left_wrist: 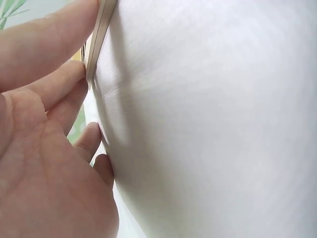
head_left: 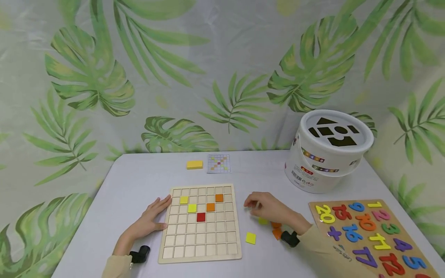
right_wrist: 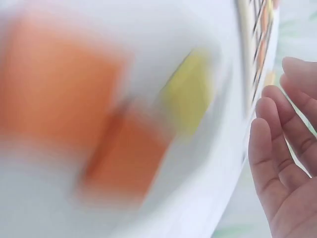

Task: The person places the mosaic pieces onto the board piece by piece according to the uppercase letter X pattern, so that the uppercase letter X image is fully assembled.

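Observation:
A wooden grid board lies flat on the table. Set in its squares are a red tile, two orange tiles and two yellow tiles, arranged in a V. My left hand rests at the board's left edge; in the left wrist view its extended fingers touch the board's side. Right of the board, my right hand hovers with loosely bent fingers, and nothing shows between them. Below it lie loose tiles: a yellow tile, orange tiles, and another yellow tile nearer the board.
Behind the board are a pattern card and a yellow block. A white bucket with a shape-hole lid stands at the back right. In front of it lies a number puzzle board. A leaf-print curtain hangs behind the table.

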`<control>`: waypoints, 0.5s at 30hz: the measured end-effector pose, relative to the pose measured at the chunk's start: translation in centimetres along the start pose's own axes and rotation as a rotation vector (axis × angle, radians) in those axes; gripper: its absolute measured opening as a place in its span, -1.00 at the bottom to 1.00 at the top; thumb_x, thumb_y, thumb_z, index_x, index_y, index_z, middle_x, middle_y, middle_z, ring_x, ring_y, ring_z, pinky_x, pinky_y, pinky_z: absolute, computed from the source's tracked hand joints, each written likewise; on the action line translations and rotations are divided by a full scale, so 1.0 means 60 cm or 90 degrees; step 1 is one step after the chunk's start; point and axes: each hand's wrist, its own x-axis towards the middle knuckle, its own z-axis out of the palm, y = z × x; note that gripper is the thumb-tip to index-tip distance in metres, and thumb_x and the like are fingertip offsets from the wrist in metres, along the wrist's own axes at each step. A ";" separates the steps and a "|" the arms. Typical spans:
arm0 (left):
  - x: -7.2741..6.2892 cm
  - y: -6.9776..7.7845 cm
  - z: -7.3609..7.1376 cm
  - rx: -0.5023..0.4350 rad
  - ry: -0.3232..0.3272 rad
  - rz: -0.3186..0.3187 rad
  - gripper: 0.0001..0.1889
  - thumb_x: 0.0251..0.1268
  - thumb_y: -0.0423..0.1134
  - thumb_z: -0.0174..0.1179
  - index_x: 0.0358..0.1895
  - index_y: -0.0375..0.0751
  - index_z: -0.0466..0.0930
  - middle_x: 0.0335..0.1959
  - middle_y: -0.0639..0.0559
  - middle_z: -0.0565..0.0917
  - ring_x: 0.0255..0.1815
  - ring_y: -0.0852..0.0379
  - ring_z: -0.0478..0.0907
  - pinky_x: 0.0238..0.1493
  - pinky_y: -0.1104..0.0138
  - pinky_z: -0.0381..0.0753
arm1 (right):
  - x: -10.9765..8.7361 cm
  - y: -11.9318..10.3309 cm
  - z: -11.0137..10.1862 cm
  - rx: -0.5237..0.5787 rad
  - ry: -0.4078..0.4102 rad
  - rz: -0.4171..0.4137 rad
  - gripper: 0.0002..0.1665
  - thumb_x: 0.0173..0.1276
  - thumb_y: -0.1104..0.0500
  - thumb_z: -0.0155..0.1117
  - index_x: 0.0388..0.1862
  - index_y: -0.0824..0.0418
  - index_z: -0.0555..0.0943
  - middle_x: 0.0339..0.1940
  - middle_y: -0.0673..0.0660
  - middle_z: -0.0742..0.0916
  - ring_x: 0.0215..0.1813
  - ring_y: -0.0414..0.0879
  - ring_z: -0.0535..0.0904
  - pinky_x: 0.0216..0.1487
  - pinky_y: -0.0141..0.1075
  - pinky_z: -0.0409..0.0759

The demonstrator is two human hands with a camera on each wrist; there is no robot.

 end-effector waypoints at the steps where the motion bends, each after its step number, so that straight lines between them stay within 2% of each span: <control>1: 0.000 0.000 0.000 0.002 0.003 0.002 -0.15 0.04 -0.24 0.32 0.43 -0.39 0.15 0.48 -0.25 0.07 0.46 -0.41 -0.25 0.24 -0.37 -0.30 | -0.013 0.010 -0.008 -0.003 0.005 0.007 -0.77 0.18 0.39 0.30 -0.19 0.19 0.63 -0.26 -0.05 0.64 -0.23 -0.17 0.49 -0.20 -0.33 0.54; 5: 0.000 -0.001 0.001 0.004 0.006 0.005 -0.15 0.04 -0.23 0.32 0.42 -0.39 0.15 0.48 -0.26 0.07 0.45 -0.41 -0.25 0.23 -0.38 -0.30 | -0.060 0.039 -0.035 -0.003 0.007 0.030 -0.77 0.14 0.41 0.30 -0.22 0.20 0.62 -0.29 -0.04 0.63 -0.26 -0.17 0.48 -0.24 -0.35 0.54; 8: 0.000 -0.002 0.001 0.004 0.004 0.004 -0.15 0.04 -0.24 0.32 0.43 -0.38 0.15 0.49 -0.24 0.07 0.46 -0.41 -0.25 0.24 -0.37 -0.30 | -0.087 0.051 -0.044 -0.002 -0.012 0.041 -0.73 0.11 0.45 0.30 -0.22 0.19 0.61 -0.28 -0.04 0.64 -0.26 -0.14 0.48 -0.24 -0.35 0.53; 15: 0.000 0.000 0.001 0.006 0.005 0.002 -0.16 0.03 -0.27 0.32 0.42 -0.40 0.15 0.48 -0.25 0.07 0.46 -0.41 -0.24 0.24 -0.36 -0.29 | -0.107 0.061 -0.041 -0.018 -0.039 0.050 -0.66 0.06 0.47 0.31 -0.23 0.14 0.61 -0.26 -0.09 0.59 -0.22 -0.14 0.45 -0.19 -0.34 0.50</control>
